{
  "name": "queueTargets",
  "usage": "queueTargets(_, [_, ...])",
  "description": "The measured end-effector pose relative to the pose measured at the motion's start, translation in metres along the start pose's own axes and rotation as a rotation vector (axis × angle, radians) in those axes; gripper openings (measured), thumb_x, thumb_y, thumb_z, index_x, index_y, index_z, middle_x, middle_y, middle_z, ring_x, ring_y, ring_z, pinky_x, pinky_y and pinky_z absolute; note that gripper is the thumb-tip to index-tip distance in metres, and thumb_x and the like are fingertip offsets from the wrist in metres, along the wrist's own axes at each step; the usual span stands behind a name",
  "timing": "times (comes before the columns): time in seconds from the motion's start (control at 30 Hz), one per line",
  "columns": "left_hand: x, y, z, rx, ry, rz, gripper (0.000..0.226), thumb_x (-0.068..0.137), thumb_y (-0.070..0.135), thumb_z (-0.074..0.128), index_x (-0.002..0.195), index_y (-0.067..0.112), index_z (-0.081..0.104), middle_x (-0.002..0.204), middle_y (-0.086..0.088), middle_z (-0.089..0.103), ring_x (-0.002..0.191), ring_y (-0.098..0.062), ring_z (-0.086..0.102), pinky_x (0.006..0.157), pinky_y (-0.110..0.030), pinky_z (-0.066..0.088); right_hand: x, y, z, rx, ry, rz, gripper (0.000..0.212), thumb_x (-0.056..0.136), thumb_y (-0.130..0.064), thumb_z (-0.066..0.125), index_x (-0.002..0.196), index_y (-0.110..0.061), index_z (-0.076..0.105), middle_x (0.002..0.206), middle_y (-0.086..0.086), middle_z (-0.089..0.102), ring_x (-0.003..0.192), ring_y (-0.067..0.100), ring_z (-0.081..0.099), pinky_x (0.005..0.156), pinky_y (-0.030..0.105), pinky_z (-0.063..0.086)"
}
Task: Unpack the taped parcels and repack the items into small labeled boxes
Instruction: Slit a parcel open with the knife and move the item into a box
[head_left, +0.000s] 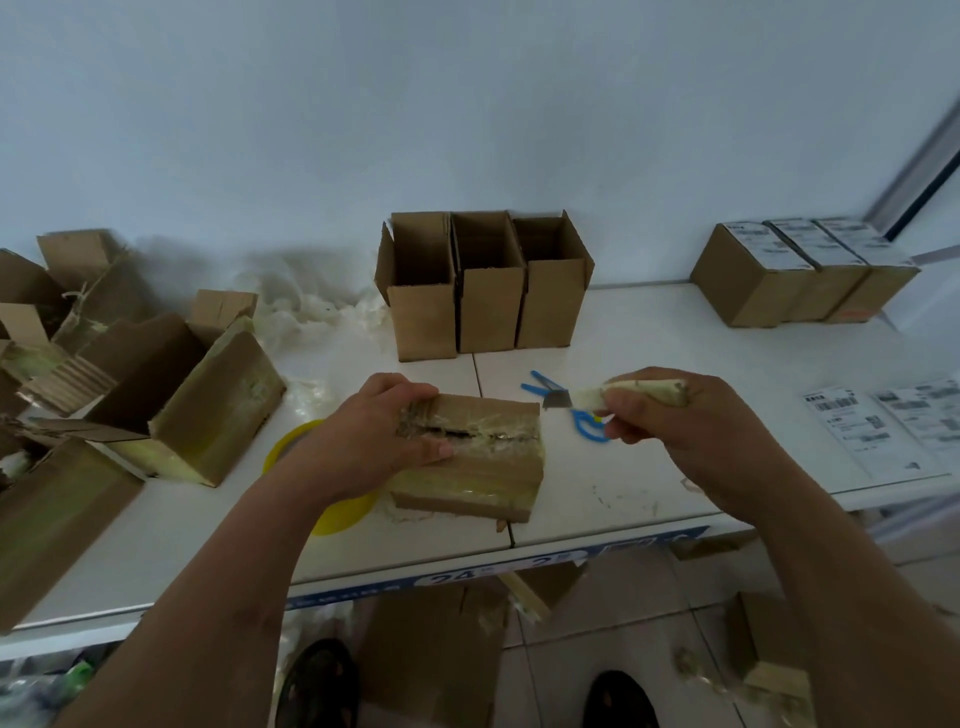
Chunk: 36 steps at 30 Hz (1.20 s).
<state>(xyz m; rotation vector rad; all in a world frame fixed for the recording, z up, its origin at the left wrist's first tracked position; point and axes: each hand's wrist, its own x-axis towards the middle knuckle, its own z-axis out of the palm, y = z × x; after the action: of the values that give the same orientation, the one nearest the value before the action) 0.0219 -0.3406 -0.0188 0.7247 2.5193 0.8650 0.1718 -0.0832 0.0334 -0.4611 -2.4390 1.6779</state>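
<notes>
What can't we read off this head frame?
- Contents of the taped brown cardboard parcel: hidden, only a slit open, left hand covering its end.
- Yellow tape roll: mostly behind the left forearm.
- White printed label sheets: text too small, cut by the right edge.
- Three open cardboard boxes: interiors dark.

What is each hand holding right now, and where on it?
The left hand holds the taped parcel at its left end, by the slit top. The right hand pinches a torn strip of tape near its middle.
</notes>
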Motion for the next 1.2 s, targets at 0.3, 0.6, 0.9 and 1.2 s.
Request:
queueTargets(0.3, [0.0,0.016,0.009,0.164,0.124,-0.092,0.07,0.069,0.071,0.07,0.126,0.036,0.048,0.119,0.007,0.04,0.109,-0.015,0.047,0.091,-0.038,0.048,0.021,0.042,0.027,0.489,0.353,0.484,0.011,0.092,-0.021,0.066,0.101,-0.013,0.063,0.08,0.008,0.075,0.065,0.015,0.068,0.06,0.027,0.054])
queueTargets(0.6, [-0.003,0.021,0.012,0.223,0.227,-0.134,0.063,0.064,0.076,0.068,0.103,0.029,0.053,0.099,0.008,0.045,0.095,-0.016,0.051,0.08,-0.038,0.05,0.023,0.067,0.046,0.462,0.322,0.695,0.008,0.097,-0.016,0.058,0.099,-0.01,0.061,0.093,0.016,0.073,0.075,0.022,0.069,0.062,0.029,0.056])
queueTargets(0.9, [-0.013,0.035,0.014,0.357,0.283,-0.167,0.059,0.071,0.079,0.061,0.083,0.023,0.048,0.081,0.004,0.054,0.07,-0.012,0.054,0.06,-0.033,0.048,0.018,0.062,0.047,-0.636,0.224,0.481,0.043,0.1,-0.044,0.041,0.134,-0.019,0.052,0.134,0.01,0.052,0.121,0.027,0.047,0.096,0.036,0.04])
queueTargets(1.2, [-0.018,0.05,0.023,0.468,0.3,-0.194,0.056,0.08,0.077,0.049,0.079,0.021,0.044,0.079,0.004,0.051,0.073,-0.018,0.055,0.057,-0.031,0.036,0.016,0.022,0.106,-0.078,0.068,0.274,0.073,0.095,-0.057,0.045,0.155,-0.027,0.014,0.154,0.002,0.031,0.137,0.022,0.036,0.101,0.033,0.033])
